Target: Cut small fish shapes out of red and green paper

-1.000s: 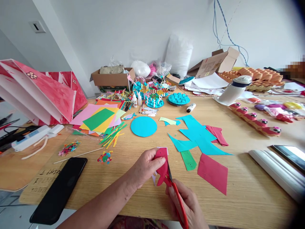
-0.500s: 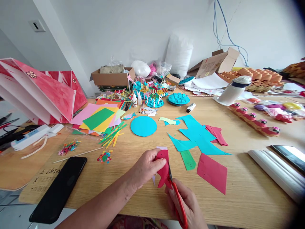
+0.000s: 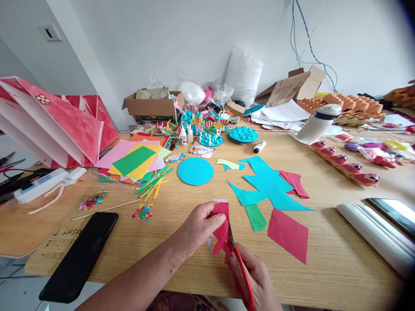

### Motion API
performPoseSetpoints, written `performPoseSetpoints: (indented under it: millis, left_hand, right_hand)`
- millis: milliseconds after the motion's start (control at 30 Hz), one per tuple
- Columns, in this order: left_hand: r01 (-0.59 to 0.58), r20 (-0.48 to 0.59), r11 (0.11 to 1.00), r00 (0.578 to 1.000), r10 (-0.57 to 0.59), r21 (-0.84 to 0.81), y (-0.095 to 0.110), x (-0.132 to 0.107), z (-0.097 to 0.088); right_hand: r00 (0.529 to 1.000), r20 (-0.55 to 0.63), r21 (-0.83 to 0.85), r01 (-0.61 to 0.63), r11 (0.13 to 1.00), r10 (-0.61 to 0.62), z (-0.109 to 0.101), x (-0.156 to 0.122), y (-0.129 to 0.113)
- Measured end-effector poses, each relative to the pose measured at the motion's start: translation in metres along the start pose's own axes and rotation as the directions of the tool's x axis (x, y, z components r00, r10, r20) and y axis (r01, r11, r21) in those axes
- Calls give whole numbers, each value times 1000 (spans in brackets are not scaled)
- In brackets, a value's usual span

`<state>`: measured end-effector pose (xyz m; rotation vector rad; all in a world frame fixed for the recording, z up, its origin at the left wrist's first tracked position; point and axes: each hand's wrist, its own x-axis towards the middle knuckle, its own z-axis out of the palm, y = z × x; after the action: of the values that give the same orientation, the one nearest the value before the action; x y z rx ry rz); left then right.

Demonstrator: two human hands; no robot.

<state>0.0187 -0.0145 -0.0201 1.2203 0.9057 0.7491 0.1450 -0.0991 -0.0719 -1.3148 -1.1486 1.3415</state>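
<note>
Between the thumb and fingers of my left hand [image 3: 204, 224] is a piece of red paper [image 3: 221, 233], partly cut into a curved shape. My right hand [image 3: 254, 274] is closed round the red handles of a pair of scissors [image 3: 243, 272], whose dark blades lie along the paper's right edge. A pale lilac scrap [image 3: 209, 244] shows just below my left hand. To the right on the table lie a red paper square [image 3: 288, 235], a green paper piece [image 3: 256, 217] and large blue offcuts [image 3: 270, 185]. Beyond my hands is a blue disc [image 3: 195, 171].
A black phone [image 3: 79, 257] lies at the front left, near a thin stick [image 3: 106, 210] and small confetti piles [image 3: 142, 212]. Coloured sheets [image 3: 133, 162] are stacked behind them. A painted egg-carton strip [image 3: 345, 162] and a white bottle-like figure [image 3: 319, 123] stand on the right.
The scissors and red paper have shifted very slightly, and the lower part of the paper has swung a little. Both hands keep their holds.
</note>
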Motion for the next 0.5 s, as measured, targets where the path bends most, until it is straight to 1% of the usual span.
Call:
performPoseSetpoints:
  millis: [233, 500]
  left_hand:
    - [-12, 15, 1000, 1000, 12, 27, -2, 1, -2]
    - [-2, 29, 1000, 1000, 2, 17, 0, 2, 1]
  right_hand:
    - [1000, 25, -32, 3, 999, -2, 2, 2, -4]
    - [1000, -4, -45, 18, 999, -18, 1, 2, -7]
